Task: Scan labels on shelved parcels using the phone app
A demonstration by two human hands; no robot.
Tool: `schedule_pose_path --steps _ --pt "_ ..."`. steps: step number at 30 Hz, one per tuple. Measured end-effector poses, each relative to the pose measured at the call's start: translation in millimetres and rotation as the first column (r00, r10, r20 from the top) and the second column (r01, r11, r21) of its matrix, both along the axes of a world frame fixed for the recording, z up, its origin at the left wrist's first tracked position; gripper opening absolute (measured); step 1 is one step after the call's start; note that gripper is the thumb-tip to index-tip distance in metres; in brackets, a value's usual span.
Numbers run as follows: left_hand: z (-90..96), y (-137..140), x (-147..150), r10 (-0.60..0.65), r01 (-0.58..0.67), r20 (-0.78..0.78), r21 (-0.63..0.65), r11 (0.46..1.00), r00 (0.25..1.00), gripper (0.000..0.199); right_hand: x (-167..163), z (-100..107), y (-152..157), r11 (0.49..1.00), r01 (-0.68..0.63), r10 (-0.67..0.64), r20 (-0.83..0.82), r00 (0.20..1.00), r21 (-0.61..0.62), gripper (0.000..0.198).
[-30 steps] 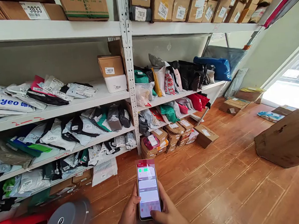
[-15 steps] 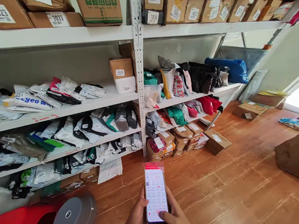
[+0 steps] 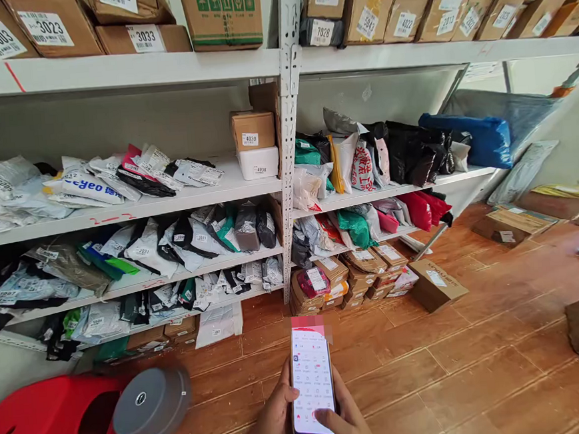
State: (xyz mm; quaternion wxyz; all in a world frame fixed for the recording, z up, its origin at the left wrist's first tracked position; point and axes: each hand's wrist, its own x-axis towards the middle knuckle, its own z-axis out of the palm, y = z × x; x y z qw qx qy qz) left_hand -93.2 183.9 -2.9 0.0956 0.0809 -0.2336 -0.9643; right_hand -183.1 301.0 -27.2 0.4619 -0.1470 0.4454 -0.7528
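Note:
A smartphone [image 3: 312, 382] is held upright at the bottom middle, its lit screen showing a grid of small icons under a pink-red top strip. My left hand [image 3: 276, 408] grips the phone's left side, thumb on the edge of the screen. Around the right side wraps my right hand [image 3: 345, 410], with its thumb over the lower part of the screen. The fingers behind the phone are hidden. Text on the screen is too small to read.
White metal shelves [image 3: 207, 195] carry many bagged parcels and numbered cardboard boxes [image 3: 51, 28]. A red plastic stool [image 3: 40, 424] and a grey round-lidded container [image 3: 151, 405] stand at lower left. More cartons [image 3: 438, 284] lie on the wood-look floor [image 3: 423, 380].
The view has turned left, so shelves, phone and hands sit farther right in the picture. More of the red stool shows. Both hands still hold the phone.

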Motion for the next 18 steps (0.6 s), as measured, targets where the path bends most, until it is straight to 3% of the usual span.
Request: schedule_pose_path --steps 5,10,13,18 --pt "-5.3 3.5 -4.3 -0.009 0.010 0.062 -0.016 1.000 0.998 0.062 3.8 12.5 -1.1 0.988 0.140 -0.142 0.026 0.990 0.063 0.061" --pt "12.5 16.1 -17.4 -0.077 0.078 0.006 -0.047 0.996 0.997 0.071 3.8 27.7 4.5 0.949 0.252 -0.268 0.063 0.961 0.187 0.068" --pt "16.2 27.6 -24.8 -0.109 0.109 -0.009 0.020 0.994 0.994 0.069 -1.8 29.3 17.7 0.950 0.295 -0.304 0.096 0.948 0.100 0.058" --pt "-3.4 47.9 -45.3 -0.271 0.267 0.074 0.057 0.962 0.960 0.072 -19.0 18.5 45.1 0.940 0.319 -0.293 0.193 0.936 -0.120 0.061"
